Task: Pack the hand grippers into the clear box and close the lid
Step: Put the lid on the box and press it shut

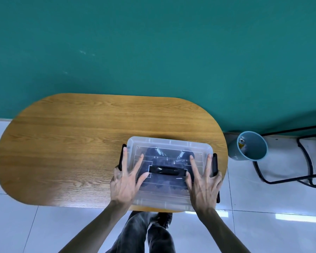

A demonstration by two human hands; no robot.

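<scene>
Box: clear box (169,198) on bench (71,143), lid (170,143) on, hand grippers (169,156) inside.
Left hand (125,181): open, fingers spread flat on lid.
Right hand (204,183): open, likewise.

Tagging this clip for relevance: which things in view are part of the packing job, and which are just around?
Part of the job:
clear box
lid
hand grippers inside
side clips
left hand
right hand

Just around:
table
blue bin
black metal frame
</scene>
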